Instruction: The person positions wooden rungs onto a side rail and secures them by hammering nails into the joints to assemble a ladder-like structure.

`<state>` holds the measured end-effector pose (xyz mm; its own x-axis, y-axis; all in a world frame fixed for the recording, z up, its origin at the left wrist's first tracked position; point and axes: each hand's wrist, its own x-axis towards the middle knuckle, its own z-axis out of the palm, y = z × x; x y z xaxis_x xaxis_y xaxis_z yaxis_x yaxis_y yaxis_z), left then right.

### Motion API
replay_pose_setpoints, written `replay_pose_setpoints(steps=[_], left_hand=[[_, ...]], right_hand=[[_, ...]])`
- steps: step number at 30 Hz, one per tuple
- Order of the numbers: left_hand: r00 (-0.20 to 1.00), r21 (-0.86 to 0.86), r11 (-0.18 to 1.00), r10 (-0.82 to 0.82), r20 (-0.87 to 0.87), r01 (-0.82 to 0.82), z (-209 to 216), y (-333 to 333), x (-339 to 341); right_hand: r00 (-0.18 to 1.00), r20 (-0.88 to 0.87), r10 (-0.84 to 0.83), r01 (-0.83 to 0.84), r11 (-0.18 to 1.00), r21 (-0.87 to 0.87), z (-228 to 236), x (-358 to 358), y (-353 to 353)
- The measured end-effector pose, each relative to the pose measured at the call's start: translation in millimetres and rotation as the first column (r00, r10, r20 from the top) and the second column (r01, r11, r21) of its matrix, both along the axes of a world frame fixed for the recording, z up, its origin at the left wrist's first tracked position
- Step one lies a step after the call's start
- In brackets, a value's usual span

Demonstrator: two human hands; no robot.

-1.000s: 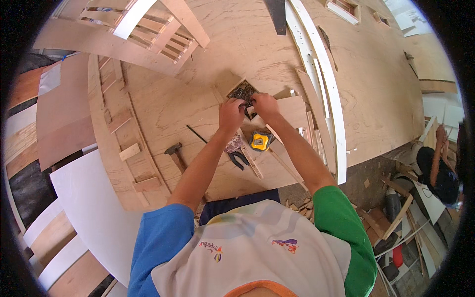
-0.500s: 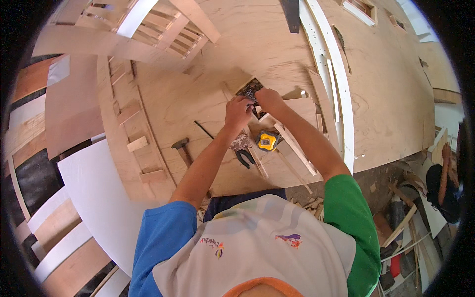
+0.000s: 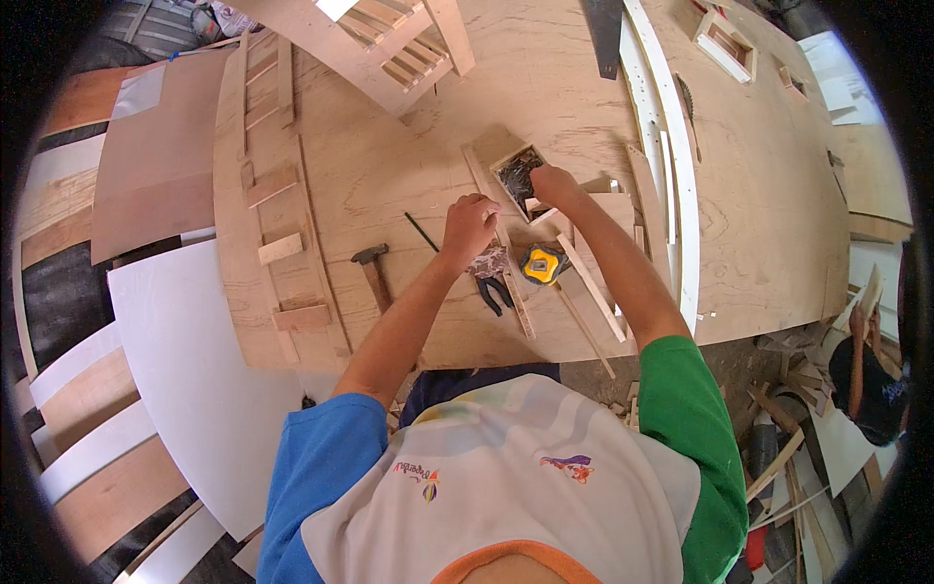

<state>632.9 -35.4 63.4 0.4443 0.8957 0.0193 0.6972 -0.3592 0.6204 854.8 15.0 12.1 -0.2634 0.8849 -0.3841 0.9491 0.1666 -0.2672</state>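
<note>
My right hand [image 3: 557, 185] is at the near right edge of a small open wooden box [image 3: 505, 194] that holds many thin dark nails [image 3: 521, 167]. Its fingers are bent and partly hidden, so I cannot see what they hold. Left of the box, my left hand [image 3: 470, 232] is closed above a narrow wooden strip [image 3: 521, 310], its fingertips drawn together; whatever is in them is too small to make out. Just nearer lie black-handled pliers [image 3: 494, 294] and a yellow tape measure [image 3: 543, 264]. A hammer [image 3: 373, 275] and a dark green pencil [image 3: 421, 232] rest to the left.
A slatted wooden piece [image 3: 389, 58] stands on the plywood tabletop [image 3: 360, 175] at the far side. Ladder-like wooden strips [image 3: 311, 253] lie left, a long white strip [image 3: 687, 224] right. White boards [image 3: 185, 360] lean at left. Another person [image 3: 866, 380] handles wood at far right.
My hands, close together over the box before, are now apart; the left has drawn back toward me. The slatted piece has turned and shifted away, uncovering the far left tabletop. My view has shifted slightly.
</note>
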Motion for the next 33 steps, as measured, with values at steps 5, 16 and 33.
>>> replay_pose_setpoints(steps=[5, 16, 33], left_hand=[[0.998, 0.004, 1.000, -0.029, 0.048, 0.029, 1.2, -7.6, -2.5], [0.993, 0.000, 1.000, -0.024, 0.114, 0.024, 10.5, -3.3, 13.7], [0.609, -0.304, 0.945, 0.310, 0.730, -0.118, 109.6, -44.0, -38.7]], right_hand=[[1.000, -0.002, 0.024, -0.024, 1.000, -0.021, -1.8, 0.4, 0.9], [0.739, -0.562, -0.372, 0.403, 0.912, -0.075, 6.7, 15.9, -17.8], [-0.440, -0.757, -0.484, 0.111, 0.807, -0.581, 146.8, -102.1, -104.3]])
